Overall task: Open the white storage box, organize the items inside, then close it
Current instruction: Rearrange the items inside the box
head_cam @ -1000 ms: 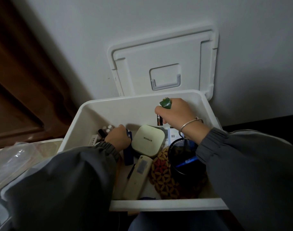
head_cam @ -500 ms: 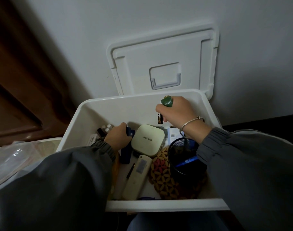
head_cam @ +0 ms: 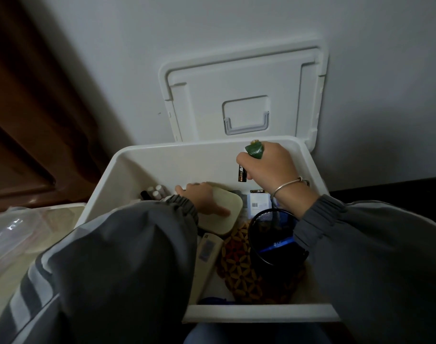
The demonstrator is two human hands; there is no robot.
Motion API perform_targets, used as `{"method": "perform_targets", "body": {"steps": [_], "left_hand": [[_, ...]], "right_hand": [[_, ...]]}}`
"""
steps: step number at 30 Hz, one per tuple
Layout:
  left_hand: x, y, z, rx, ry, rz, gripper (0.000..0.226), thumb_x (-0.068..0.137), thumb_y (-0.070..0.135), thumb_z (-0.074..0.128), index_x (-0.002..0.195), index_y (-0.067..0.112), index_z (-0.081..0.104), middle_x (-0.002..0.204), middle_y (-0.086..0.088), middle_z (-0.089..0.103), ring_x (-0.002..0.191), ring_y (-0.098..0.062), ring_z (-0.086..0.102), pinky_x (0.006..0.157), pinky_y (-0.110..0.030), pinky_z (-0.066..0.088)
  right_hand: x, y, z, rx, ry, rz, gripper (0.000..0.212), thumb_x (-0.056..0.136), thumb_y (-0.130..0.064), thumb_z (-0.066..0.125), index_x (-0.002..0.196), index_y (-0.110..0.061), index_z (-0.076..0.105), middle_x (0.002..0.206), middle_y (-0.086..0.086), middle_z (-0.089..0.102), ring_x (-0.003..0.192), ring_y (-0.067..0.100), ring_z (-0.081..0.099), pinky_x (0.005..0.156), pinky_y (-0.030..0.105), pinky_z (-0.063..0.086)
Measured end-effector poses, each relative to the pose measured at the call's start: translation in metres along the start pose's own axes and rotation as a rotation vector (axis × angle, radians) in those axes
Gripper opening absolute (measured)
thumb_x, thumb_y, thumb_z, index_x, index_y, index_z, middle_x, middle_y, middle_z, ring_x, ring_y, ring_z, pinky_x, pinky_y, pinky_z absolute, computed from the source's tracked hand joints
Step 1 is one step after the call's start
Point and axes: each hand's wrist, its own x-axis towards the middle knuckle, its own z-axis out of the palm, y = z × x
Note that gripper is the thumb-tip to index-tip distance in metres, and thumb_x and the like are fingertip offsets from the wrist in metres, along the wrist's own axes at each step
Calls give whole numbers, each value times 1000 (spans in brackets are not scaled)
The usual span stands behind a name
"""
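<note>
The fingers [head_cam: 181, 188] of the left hand [head_cam: 202, 202] hook over the far edge of a cream case [head_cam: 233, 207], thumb laid flat on its top, a grasp on the case and not a mere touch. A second ago this hand was clamped on a blue item just left of the case. That item is now out of sight under the sleeve, so the hand has changed target. Judged from this, sorting is in mid-course: one article placed, the next being taken up. The right hand [head_cam: 270, 167], in the upper right of the frame, has not shifted. Its fingers are curled tight round a green battery [head_cam: 255, 151], which protrudes above the fist, and a black battery [head_cam: 242, 174], which protrudes below. A thin metal bangle [head_cam: 287, 186] circles the wrist. Both hands work inside the white storage box [head_cam: 162, 151], which fills the lower centre of the frame. Its lid [head_cam: 244, 95] stands open against the wall behind, so closing remains to be done. The box is smooth moulded plastic with rounded corners. The case is a matt, rounded square. To the right stands a black wire-mesh pen cup [head_cam: 274, 234], cylindrical and see-through. Beneath it lies a woven mat [head_cam: 239, 269] of brown petal-shaped beads. A slim pale remote control [head_cam: 208, 252] lies lengthwise near the case.
</note>
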Motion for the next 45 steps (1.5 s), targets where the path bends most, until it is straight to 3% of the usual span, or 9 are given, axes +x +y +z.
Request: {"method": "perform_targets", "body": {"steps": [11,16,22,25,31,34,37,42,45], "left_hand": [[-8,1,-18,-487,79,118,63,71,44,78,127,21,57,115,-5,63,112,-26,56,99,-45,44],[-24,0,-29,-465,235,262,28,84,36,70,96,13,59,72,8,47,74,-12,46,55,-19,32],[-61,-44,-48,-547,357,166,36,83,48,67,78,15,53,76,4,54,67,-9,52,50,-20,38],[-88,-65,-51,-653,238,141,42,78,45,73,88,6,65,86,-9,67,81,-23,65,70,-42,56],[-117,-68,-22,-565,-159,57,34,82,49,68,85,15,69,83,3,71,75,-10,68,59,-19,51],[-119,-64,-10,-589,-263,61,38,86,43,66,96,6,69,95,-7,72,88,-20,70,76,-31,60],[-121,-60,-3,-491,-272,74,37,89,37,63,104,4,65,103,-11,69,97,-23,67,85,-34,56],[-120,-49,5,-7,-177,105,26,93,41,54,95,15,53,80,3,49,76,-10,49,64,-18,41],[-119,-44,8,188,-131,117,29,92,43,52,102,15,57,91,0,56,87,-15,56,79,-24,47]], "right_hand": [[1,0,-1,3,25,4,29,76,-19,55,66,9,54,73,28,63,59,22,47,65,41,49],[1,-1,-2,30,51,13,25,76,-18,55,64,3,55,71,27,63,58,20,48,60,35,44],[0,-1,-4,95,84,35,25,77,-16,54,64,5,54,62,19,54,57,19,44,55,27,34],[0,-1,-4,108,83,38,20,77,-16,54,62,-3,52,61,15,52,58,19,44,55,27,34],[0,-2,-6,114,98,45,22,78,-17,53,60,-6,51,60,13,54,56,17,45,52,25,35],[1,-1,-6,122,109,55,21,77,-17,53,62,-3,54,60,13,53,56,18,45,53,26,35],[1,0,-6,116,107,59,20,77,-17,53,62,-4,54,59,13,53,56,17,45,53,26,35],[1,1,-5,123,97,45,20,77,-17,53,60,-7,51,59,11,50,55,17,43,52,25,34],[2,1,-5,115,97,41,20,77,-17,54,61,-6,51,59,11,50,54,16,43,52,25,34]]}}
